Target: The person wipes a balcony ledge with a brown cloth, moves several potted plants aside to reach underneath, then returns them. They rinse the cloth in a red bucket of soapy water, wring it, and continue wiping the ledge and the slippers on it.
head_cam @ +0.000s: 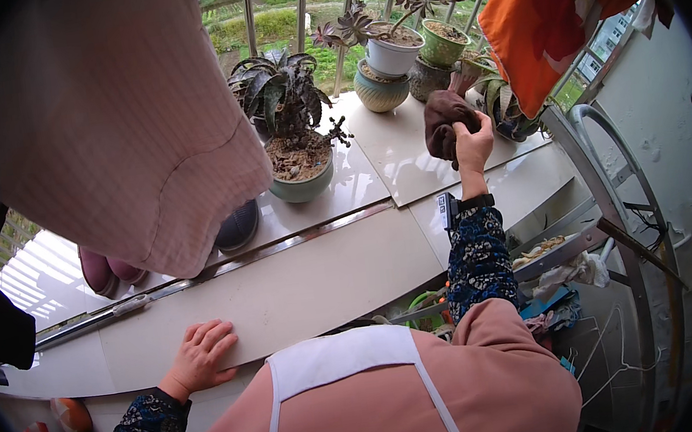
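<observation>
My right hand [473, 140] grips a dark brown cloth [445, 123], held above the white tiled ledge beside several potted plants. Resting on the front edge of the lower ledge [320, 273], my left hand [202, 355] has nothing in it and its fingers are slightly apart. A spiky dark-leaved succulent [284, 95] grows in a pale green pot [304, 185] left of the cloth. Behind the cloth, a white pot [393, 57] sits on a ribbed teal pot [380, 92], and a green pot [444, 45] stands on a dark stone-like one. An aloe-like plant [503, 102] is just right of the cloth.
A pink cloth [139, 143] hangs at the left, over dark and purple shoes. Orange fabric [538, 21] hangs at the upper right. A metal ladder [617, 204] stands at the right. Metal railings [302, 13] line the back. A metal pole [95, 320] lies along the ledge.
</observation>
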Motion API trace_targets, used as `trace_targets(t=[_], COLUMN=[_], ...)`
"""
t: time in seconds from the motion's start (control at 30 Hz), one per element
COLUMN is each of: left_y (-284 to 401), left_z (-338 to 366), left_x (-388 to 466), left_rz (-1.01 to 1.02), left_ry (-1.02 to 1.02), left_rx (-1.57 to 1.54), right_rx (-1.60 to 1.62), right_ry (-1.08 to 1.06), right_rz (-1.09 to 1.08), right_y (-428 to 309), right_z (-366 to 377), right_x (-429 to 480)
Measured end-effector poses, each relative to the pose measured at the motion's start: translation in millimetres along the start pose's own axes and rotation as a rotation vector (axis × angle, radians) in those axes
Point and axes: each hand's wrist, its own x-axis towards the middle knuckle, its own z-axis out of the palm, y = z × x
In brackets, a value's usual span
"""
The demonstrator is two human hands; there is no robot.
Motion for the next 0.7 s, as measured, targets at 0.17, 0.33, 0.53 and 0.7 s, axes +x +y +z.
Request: trace_targets(t=[0.17, 0.33, 0.53, 0.7], left_y=[-1.0, -4.7, -10.7, -10.3], left_z=[-4.3, -0.7, 2.4, 1.6], left_x=[1.5, 3.0, -0.2, 0.3], left_rz=[-0.013, -0.018, -0.012, 0.000], left_ry=[-0.057, -0.084, -0.132, -0.107], left_rx=[0.003, 0.037, 0.024, 0.018], right_rx=[-0.634, -0.740, -0.708, -0.653], right_ry=[-0.418, -0.477, -0.628, -0.657], right_rz=[0.208, 0.442, 0.199, 0.048], right_y=[88.5, 131.2, 153.6, 152.5], right_z=[14.5, 54.3, 108.0, 102.9], right_x=[76.8, 110.1, 113.8, 94.8])
